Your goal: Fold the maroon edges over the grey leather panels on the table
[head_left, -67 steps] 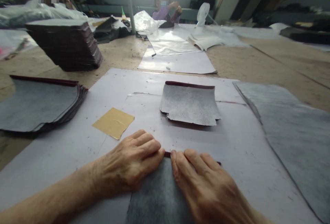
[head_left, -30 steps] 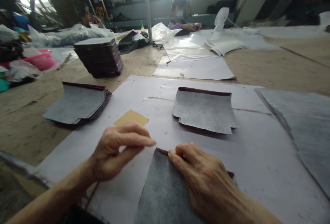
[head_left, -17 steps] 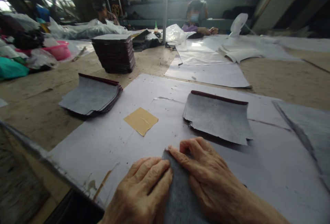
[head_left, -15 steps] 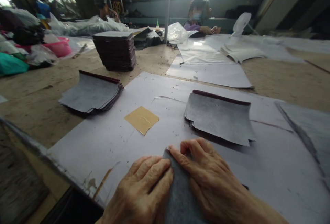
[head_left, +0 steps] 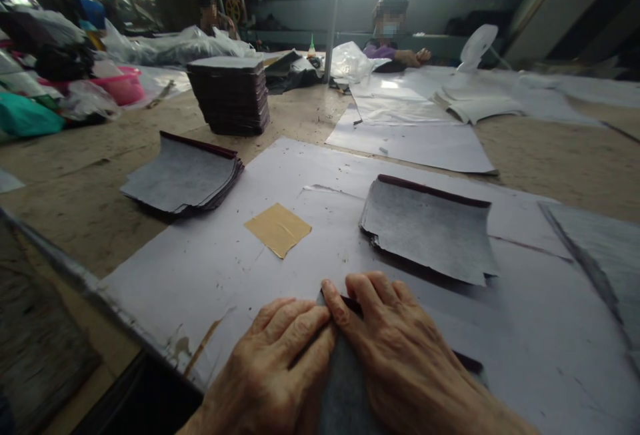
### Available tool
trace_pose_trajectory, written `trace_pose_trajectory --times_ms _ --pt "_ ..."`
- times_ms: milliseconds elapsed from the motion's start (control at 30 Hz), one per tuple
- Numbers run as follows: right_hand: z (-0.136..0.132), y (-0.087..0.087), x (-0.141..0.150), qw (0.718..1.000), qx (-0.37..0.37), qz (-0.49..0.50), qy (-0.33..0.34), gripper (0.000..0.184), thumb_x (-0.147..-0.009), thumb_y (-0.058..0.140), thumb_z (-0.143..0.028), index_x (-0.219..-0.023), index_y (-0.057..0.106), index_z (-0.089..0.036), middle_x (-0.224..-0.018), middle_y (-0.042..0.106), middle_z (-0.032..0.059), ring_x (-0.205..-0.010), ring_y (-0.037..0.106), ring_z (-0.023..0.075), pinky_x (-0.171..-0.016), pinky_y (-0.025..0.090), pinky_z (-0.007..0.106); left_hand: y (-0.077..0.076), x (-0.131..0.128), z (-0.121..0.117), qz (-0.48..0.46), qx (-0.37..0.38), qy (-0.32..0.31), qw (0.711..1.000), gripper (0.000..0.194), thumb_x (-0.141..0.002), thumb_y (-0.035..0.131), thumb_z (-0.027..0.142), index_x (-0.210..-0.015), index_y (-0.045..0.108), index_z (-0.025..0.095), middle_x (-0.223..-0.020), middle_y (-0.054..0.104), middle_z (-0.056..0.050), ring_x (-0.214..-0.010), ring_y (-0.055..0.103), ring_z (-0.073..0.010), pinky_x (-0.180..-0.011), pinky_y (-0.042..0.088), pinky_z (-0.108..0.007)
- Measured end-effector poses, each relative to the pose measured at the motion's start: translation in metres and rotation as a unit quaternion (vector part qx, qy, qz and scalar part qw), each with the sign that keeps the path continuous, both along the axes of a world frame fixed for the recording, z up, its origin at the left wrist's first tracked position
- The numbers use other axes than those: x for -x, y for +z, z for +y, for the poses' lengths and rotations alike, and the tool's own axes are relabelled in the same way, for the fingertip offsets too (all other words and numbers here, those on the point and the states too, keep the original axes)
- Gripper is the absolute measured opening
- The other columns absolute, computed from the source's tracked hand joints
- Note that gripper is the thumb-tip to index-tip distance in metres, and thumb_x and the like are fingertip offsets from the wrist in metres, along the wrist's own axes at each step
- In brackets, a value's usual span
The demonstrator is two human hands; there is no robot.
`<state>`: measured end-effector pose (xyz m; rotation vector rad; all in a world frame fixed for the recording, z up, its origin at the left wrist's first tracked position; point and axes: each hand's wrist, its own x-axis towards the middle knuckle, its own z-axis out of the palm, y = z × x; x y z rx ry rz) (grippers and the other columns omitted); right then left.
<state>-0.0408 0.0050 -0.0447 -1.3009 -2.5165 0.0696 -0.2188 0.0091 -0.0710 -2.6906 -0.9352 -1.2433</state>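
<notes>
A grey-backed sheet [head_left: 345, 381] with a dark maroon edge lies on the white board right in front of me, partly hidden under both hands. My left hand [head_left: 283, 355] presses along its left side, fingers close together and bent, tips hidden against it. My right hand [head_left: 395, 341] grips the far end, thumb side against the edge and the other fingers curled over the maroon strip. Another maroon edge shows past the right wrist. Ahead to the right lies a stack of similar sheets [head_left: 430, 228], each with a folded maroon rim.
Farther left sits another sheet stack [head_left: 185, 171], with a tall block of dark pieces [head_left: 227, 98] behind it. A tan square [head_left: 279, 229] lies on the white board [head_left: 320, 175]. Grey material [head_left: 600, 255] is at right. Two people sit beyond the table near a metal pole [head_left: 334, 21].
My right hand has shifted slightly left and closed over the sheet's far edge, where a maroon strip now shows. The left hand stays nearly in place. The view has turned slightly.
</notes>
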Motion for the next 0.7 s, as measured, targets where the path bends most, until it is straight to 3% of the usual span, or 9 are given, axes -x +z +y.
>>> trace_pose_trajectory --times_ms 100,200,300,367,467,567,700 --pt "0.003 0.003 0.002 1.0 0.01 0.017 -0.021 0.056 -0.073 0.04 -0.004 -0.126 0.046 -0.022 -0.1 0.05 0.0103 -0.091 0.042 0.026 -0.078 0.041 0.05 0.014 0.001 -0.002 0.024 0.055 -0.012 0.998 0.032 -0.079 0.043 0.009 -0.106 0.061 0.01 -0.106 0.06 -0.012 -0.104 0.052 -0.0235 -0.09 0.047 -0.038" --pt "0.011 0.01 -0.005 0.991 0.051 0.121 -0.031 0.057 -0.072 0.036 -0.001 -0.124 0.048 -0.023 -0.095 0.051 0.0075 -0.088 0.046 0.0213 -0.078 0.043 0.041 0.024 0.004 -0.004 0.062 0.108 -0.023 0.992 0.031 -0.079 0.045 0.007 -0.106 0.06 0.009 -0.11 0.058 -0.012 -0.107 0.05 -0.022 -0.092 0.046 -0.036" --pt "0.014 0.016 -0.016 0.968 0.116 0.219 -0.029 0.041 -0.078 0.031 -0.002 -0.107 0.056 -0.017 -0.091 0.054 0.0061 -0.083 0.051 0.0156 -0.075 0.045 0.03 0.023 0.007 -0.003 0.062 0.114 -0.032 0.991 0.03 -0.08 0.045 0.009 -0.106 0.059 0.011 -0.111 0.056 -0.012 -0.107 0.049 -0.0213 -0.091 0.047 -0.035" --pt "0.013 0.015 -0.018 0.968 0.131 0.208 -0.045 0.032 -0.084 0.03 -0.007 -0.092 0.059 -0.017 -0.086 0.054 0.0055 -0.079 0.052 0.0159 -0.071 0.045 0.03 0.018 0.007 -0.001 0.058 0.102 -0.038 0.992 0.03 -0.08 0.045 0.01 -0.107 0.058 0.012 -0.111 0.056 -0.011 -0.106 0.049 -0.0217 -0.089 0.047 -0.035" --pt "0.01 0.006 -0.012 0.981 0.084 0.136 -0.111 0.021 -0.085 0.037 -0.012 -0.079 0.056 -0.017 -0.08 0.054 0.006 -0.076 0.053 0.0211 -0.067 0.043 0.036 0.006 0.006 0.003 0.051 0.048 -0.048 0.996 0.03 -0.08 0.043 0.011 -0.106 0.057 0.014 -0.105 0.058 -0.01 -0.1 0.052 -0.0213 -0.083 0.05 -0.034" --pt "0.01 -0.006 -0.006 0.981 0.051 0.11 -0.15 0.011 -0.079 0.046 -0.011 -0.073 0.052 -0.018 -0.074 0.053 0.0046 -0.071 0.053 0.0221 -0.062 0.041 0.035 -0.005 0.009 0.009 0.043 -0.008 -0.029 0.999 0.025 -0.083 0.045 0.016 -0.105 0.057 0.018 -0.104 0.059 -0.01 -0.094 0.056 -0.0204 -0.079 0.051 -0.033" --pt "0.013 -0.016 -0.011 0.986 -0.032 0.142 -0.078 0.013 -0.079 0.045 -0.007 -0.073 0.048 -0.018 -0.075 0.053 0.0031 -0.069 0.052 0.0179 -0.057 0.038 0.028 -0.005 0.018 0.017 0.005 -0.001 0.01 1.0 0.03 -0.089 0.048 0.033 -0.117 0.051 0.023 -0.109 0.058 -0.009 -0.098 0.058 -0.0187 -0.082 0.051 -0.026"
